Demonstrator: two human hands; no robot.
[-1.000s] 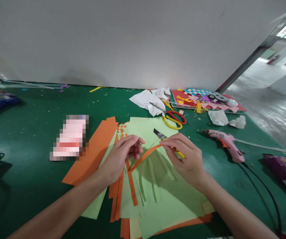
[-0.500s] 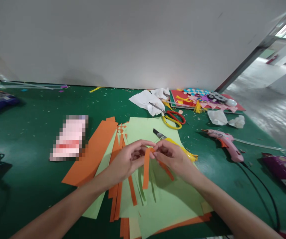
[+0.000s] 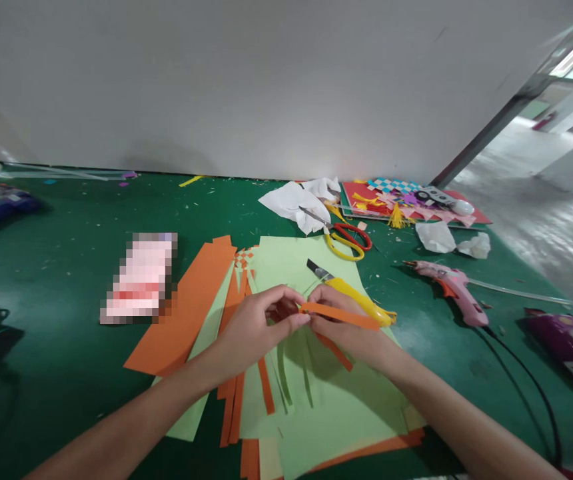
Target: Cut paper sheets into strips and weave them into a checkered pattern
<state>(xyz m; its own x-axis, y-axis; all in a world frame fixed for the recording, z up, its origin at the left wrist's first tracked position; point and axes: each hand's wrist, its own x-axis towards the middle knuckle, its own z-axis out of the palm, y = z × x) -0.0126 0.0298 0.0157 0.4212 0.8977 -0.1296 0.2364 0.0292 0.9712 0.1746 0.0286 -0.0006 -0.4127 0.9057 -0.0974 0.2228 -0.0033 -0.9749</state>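
My left hand (image 3: 259, 323) and my right hand (image 3: 346, 330) meet over light green paper sheets (image 3: 346, 407). An orange paper strip (image 3: 346, 316) is pinched at the left fingertips and stretches rightward across the back of my right hand. The right fingers are closed near the same spot, gripping the bent strip; their tips are partly hidden. Below the right hand another stretch of orange strip (image 3: 335, 352) hangs down, and thin green strips (image 3: 308, 380) show between the hands. Behind the right hand lies a yellow utility knife (image 3: 351, 295) with its blade out.
Orange sheets (image 3: 189, 300) and cut orange strips (image 3: 231, 400) lie left of the green paper. Scissors (image 3: 346, 241) rest on crumpled white paper (image 3: 291, 203). At right are a pink glue gun (image 3: 454, 287) with its cord and a purple stapler-like object (image 3: 566, 343). A pixelated item (image 3: 139, 280) lies left.
The orange strip's free end, which hung downward between my hands, is now folded over to the right across my right hand. The left thumb has moved in toward the right fingertips.
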